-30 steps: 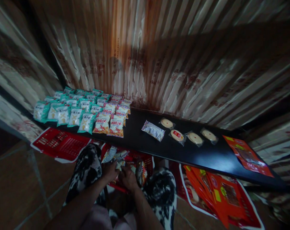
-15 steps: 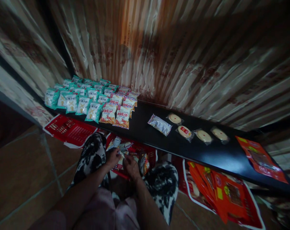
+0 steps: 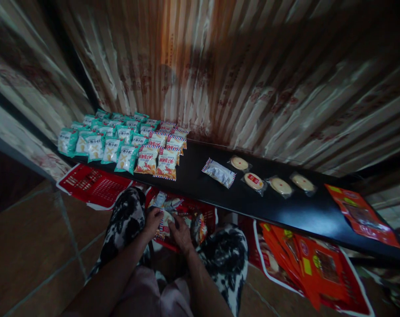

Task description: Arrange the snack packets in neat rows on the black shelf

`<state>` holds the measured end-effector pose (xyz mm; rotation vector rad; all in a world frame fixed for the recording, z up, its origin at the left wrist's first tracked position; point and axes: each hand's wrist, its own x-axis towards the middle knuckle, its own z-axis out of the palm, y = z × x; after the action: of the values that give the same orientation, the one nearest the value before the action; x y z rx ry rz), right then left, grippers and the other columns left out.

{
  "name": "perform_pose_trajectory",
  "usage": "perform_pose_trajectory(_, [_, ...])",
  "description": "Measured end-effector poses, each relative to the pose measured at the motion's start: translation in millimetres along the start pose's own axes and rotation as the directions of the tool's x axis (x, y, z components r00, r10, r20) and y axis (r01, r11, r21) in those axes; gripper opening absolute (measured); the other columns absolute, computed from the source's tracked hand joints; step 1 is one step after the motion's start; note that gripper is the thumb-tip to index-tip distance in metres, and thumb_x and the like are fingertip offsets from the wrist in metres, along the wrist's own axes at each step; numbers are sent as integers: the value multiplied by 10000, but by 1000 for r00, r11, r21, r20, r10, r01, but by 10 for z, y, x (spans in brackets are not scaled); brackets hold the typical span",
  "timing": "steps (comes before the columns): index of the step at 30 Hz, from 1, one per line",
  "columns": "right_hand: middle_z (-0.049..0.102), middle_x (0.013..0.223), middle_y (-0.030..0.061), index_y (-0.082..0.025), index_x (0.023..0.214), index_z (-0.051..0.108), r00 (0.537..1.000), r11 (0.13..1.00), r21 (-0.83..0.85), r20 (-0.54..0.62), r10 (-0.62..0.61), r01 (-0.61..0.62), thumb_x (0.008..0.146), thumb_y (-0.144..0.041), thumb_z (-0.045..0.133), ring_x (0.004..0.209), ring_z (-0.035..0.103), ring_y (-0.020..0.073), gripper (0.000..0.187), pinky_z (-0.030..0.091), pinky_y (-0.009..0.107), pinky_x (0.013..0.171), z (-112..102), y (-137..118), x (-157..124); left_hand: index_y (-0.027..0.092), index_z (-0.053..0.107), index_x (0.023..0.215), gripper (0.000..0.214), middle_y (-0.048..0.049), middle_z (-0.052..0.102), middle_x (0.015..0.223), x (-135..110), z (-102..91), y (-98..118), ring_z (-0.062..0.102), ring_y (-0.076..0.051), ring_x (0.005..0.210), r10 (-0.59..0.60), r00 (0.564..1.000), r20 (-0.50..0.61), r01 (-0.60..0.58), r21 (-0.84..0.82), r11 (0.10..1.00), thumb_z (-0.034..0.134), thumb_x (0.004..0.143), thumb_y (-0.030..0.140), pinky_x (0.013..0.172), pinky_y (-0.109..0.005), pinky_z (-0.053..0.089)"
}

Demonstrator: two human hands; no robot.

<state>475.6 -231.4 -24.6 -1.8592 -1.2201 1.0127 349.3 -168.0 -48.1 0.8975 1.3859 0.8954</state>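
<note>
Between my knees, above a red basket [image 3: 215,215], my left hand [image 3: 152,221] and my right hand [image 3: 181,232] hold a small snack bag [image 3: 166,219] by its two sides. White with red print, the bag has a striped edge. Fingers of both hands are closed on it. More snack bags [image 3: 200,224] lie in the basket below, partly covered by my hands. On the black shelf ahead stand similar white and orange snack bags [image 3: 167,162], beside rows of teal snack bags [image 3: 125,158] to their left.
A silver snack bag [image 3: 219,172] lies face down on the black shelf [image 3: 193,185]. Several wrapped round pastries [image 3: 254,181] and an orange packet [image 3: 360,213] lie further right. Below are a red basket [image 3: 94,187] at left and a basket of orange packets [image 3: 318,264] at right.
The snack bag in my hands now shows more of its front, and my hands sit slightly farther apart at its sides. The view has shifted a little.
</note>
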Motion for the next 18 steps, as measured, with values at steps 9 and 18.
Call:
perform_pose_trajectory(9, [551, 1293, 115, -158, 1254, 534, 997, 992, 124, 74, -24, 15, 799, -546, 475, 1214, 491, 236, 601, 352, 385, 1042, -24, -58, -25, 175, 577, 663, 286, 36, 585, 555, -64, -45, 200, 557, -128, 508, -133, 989, -64, 115, -229, 967, 661, 474, 373, 517, -248, 434])
perform_pose_trajectory(18, [513, 1333, 119, -175, 1346, 422, 983, 988, 56, 105, -149, 144, 714, -472, 620, 1246, 456, 267, 725, 342, 422, 1048, -7, -67, -82, 179, 561, 699, 317, 9, 627, 614, -91, -50, 316, 600, -145, 570, -198, 980, -19, 186, -273, 944, 704, 497, 377, 532, -240, 435])
